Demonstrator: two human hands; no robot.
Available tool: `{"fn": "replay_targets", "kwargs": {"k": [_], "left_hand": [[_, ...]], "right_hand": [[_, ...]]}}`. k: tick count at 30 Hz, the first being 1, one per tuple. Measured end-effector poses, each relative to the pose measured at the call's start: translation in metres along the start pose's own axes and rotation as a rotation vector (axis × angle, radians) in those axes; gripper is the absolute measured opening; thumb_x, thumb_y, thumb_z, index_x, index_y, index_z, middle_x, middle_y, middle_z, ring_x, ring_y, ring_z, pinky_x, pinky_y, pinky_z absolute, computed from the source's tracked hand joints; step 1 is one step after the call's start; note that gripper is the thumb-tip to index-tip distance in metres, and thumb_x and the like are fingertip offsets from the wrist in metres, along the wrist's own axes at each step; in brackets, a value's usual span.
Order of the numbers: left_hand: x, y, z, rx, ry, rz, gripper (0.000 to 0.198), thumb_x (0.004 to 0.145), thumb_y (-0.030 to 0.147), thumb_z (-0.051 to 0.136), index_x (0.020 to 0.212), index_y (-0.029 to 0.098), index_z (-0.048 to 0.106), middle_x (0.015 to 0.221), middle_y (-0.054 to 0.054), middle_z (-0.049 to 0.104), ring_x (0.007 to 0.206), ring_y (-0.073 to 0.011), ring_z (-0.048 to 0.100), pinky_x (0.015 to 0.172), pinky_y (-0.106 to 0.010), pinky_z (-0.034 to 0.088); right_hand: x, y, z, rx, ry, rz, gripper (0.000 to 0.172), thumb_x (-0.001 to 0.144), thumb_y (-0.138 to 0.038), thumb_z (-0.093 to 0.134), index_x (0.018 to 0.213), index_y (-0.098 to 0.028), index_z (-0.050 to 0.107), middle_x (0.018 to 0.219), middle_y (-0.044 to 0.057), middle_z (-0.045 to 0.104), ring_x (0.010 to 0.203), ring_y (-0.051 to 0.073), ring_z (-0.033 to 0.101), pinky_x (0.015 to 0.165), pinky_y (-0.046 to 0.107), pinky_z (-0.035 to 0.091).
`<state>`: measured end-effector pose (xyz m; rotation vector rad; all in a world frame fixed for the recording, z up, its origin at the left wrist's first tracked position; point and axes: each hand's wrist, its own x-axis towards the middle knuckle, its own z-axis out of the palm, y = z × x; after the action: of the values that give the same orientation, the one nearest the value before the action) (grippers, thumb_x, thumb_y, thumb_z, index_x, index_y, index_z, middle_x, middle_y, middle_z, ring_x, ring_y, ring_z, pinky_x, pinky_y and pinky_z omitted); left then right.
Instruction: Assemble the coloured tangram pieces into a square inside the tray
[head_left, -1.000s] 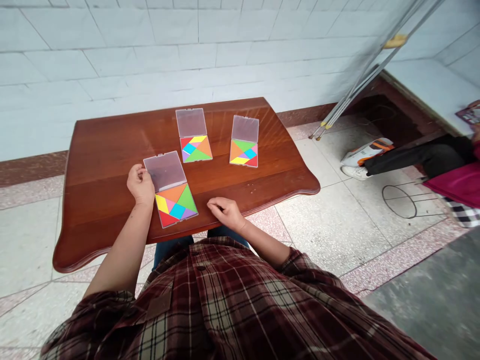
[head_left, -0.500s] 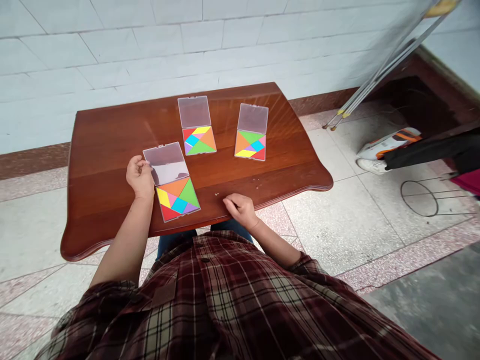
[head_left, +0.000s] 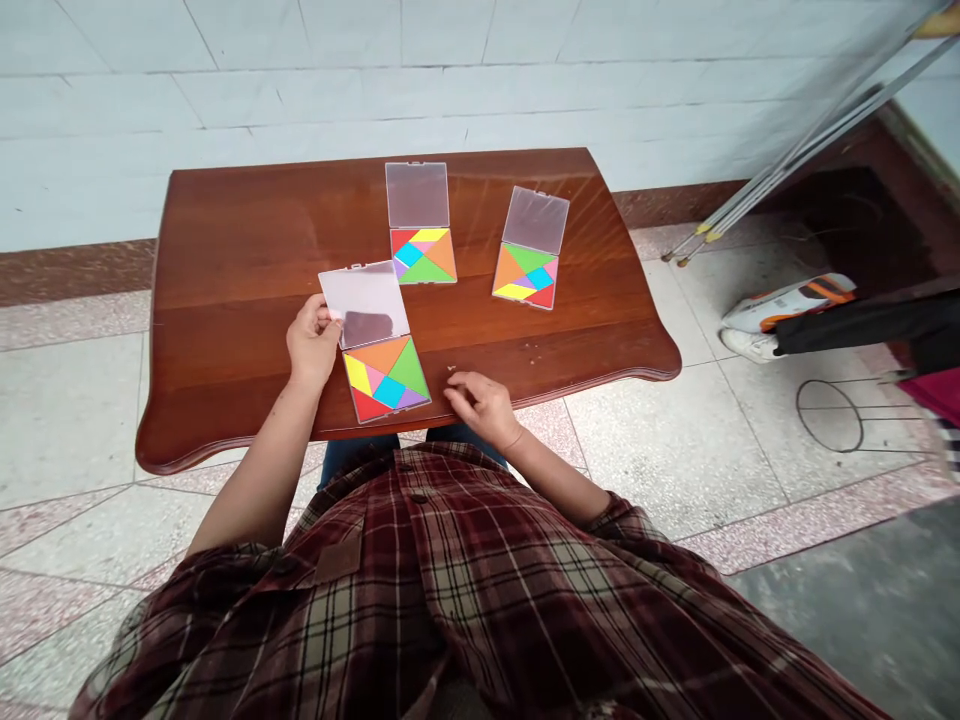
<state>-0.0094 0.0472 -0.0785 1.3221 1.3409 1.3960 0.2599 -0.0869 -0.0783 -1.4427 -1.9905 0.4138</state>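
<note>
Nearest to me lies an unfolded tangram case (head_left: 386, 380), its tray filled with coloured pieces. My left hand (head_left: 313, 342) pinches the left edge of its clear lid (head_left: 364, 303) between thumb and fingers. Whether the lid is raised a little off the table I cannot tell. My right hand (head_left: 484, 408) rests by the front edge of the table, to the right of that case, fingers loosely bent and apart from the thumb, with nothing in it. Two more unfolded tangram cases lie farther back, the middle case (head_left: 424, 257) and the right case (head_left: 525, 275).
The brown wooden table (head_left: 240, 240) stands against a white tiled wall (head_left: 300, 110). Small crumbs (head_left: 532, 355) lie near its front edge. To the right are crutches (head_left: 757, 170), a person's leg and shoe (head_left: 750, 344), and a wire ring frame (head_left: 830, 415) above the floor.
My left hand has closed on the lid's left edge, and the reflection on the lid has shifted. My right hand's fingers have loosened slightly. The whole view has shifted a little.
</note>
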Motion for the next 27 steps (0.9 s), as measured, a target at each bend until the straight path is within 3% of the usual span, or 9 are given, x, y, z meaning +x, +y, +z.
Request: {"fn": "replay_targets", "kwargs": {"k": [3,7,10,14,18,27], "left_hand": [[0.001,-0.007,0.009,-0.038,0.055,0.090,0.031,0.072,0.027,0.072,0.103,0.021,0.065,0.077,0.002,0.064,0.069,-0.0105,0.061,0.072,-0.025,0.052],[0.001,-0.008,0.012,-0.072,-0.026,0.102,0.039,0.072,0.038,0.076,0.106,0.022,0.065,0.084,0.000,0.066,0.074,-0.0119,0.063,0.077,-0.028,0.054],[-0.001,-0.008,0.010,-0.050,-0.077,0.074,0.039,0.071,0.039,0.076,0.105,0.022,0.065,0.082,0.000,0.066,0.071,-0.0110,0.062,0.074,-0.028,0.054],[-0.004,-0.009,0.008,0.052,-0.107,0.070,0.026,0.078,0.037,0.067,0.098,0.020,0.065,0.080,0.001,0.066,0.066,-0.0096,0.062,0.069,-0.025,0.053],[-0.006,-0.010,0.010,0.159,-0.135,0.116,0.022,0.081,0.031,0.061,0.099,0.019,0.063,0.084,0.000,0.068,0.070,-0.0095,0.063,0.074,-0.025,0.054],[-0.005,-0.006,0.014,0.084,-0.074,0.067,0.007,0.080,0.022,0.063,0.086,0.020,0.060,0.082,0.001,0.065,0.069,-0.0098,0.062,0.073,-0.025,0.053]], "right_hand": [[0.001,-0.014,0.005,-0.058,-0.143,-0.083,0.037,0.091,-0.043,0.060,0.116,-0.016,0.064,0.095,0.009,0.071,0.087,0.020,0.065,0.082,0.031,0.052],[0.009,-0.021,0.011,-0.167,-0.217,-0.085,0.032,0.093,-0.041,0.058,0.112,-0.017,0.067,0.099,0.010,0.070,0.092,0.022,0.065,0.083,0.033,0.051],[0.013,-0.021,0.014,-0.203,-0.218,-0.063,0.032,0.095,-0.043,0.056,0.111,-0.018,0.068,0.095,0.009,0.070,0.090,0.021,0.065,0.081,0.031,0.051],[0.014,-0.020,0.016,-0.227,-0.187,-0.045,0.034,0.096,-0.044,0.054,0.112,-0.018,0.068,0.094,0.009,0.071,0.089,0.021,0.066,0.081,0.030,0.050],[0.012,-0.019,0.017,-0.223,-0.171,-0.041,0.033,0.096,-0.044,0.053,0.112,-0.018,0.067,0.092,0.008,0.070,0.089,0.020,0.066,0.083,0.030,0.050],[0.023,-0.022,0.010,-0.177,-0.269,0.048,0.031,0.096,-0.038,0.055,0.116,-0.016,0.065,0.102,0.010,0.071,0.094,0.021,0.066,0.082,0.030,0.049]]}}
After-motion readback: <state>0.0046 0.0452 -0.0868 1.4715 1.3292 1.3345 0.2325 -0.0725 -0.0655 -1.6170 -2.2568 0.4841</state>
